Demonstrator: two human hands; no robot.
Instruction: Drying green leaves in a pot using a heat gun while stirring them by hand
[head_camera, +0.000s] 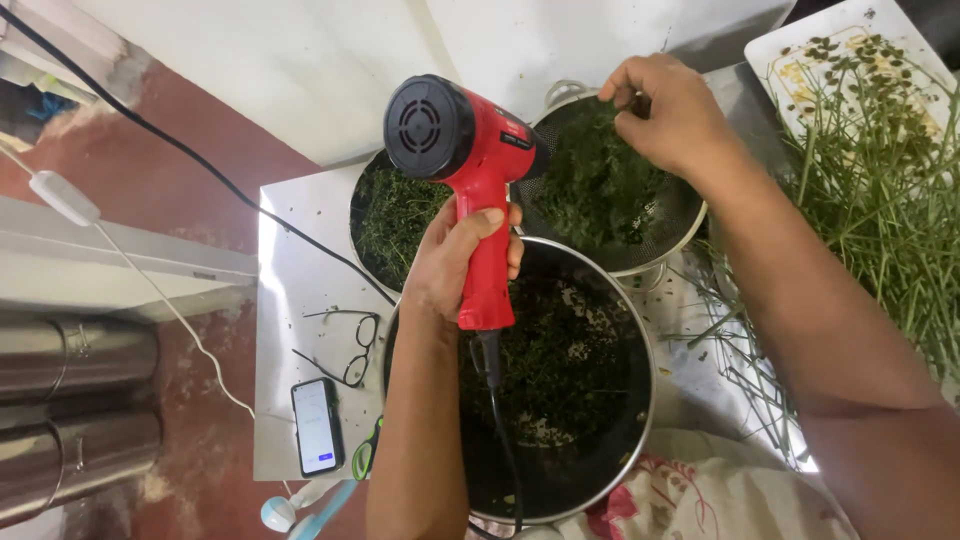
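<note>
Left hand (462, 262) clamped on red heat gun (470, 160) grip: rigid, likely light, hold there. Right hand (672, 110) fingers pinched together on chopped greens (595, 185) below it: soft, loose, crushable.

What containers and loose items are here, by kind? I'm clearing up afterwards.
Vessels holding green leaves: 3
Red heat gun: 1
Eyeglasses: 1
Phone: 1
White tray: 1
Total: 7

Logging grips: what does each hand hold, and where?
Left hand grips the red heat gun by its handle. Right hand pinches green herbs in the strainer.
</note>
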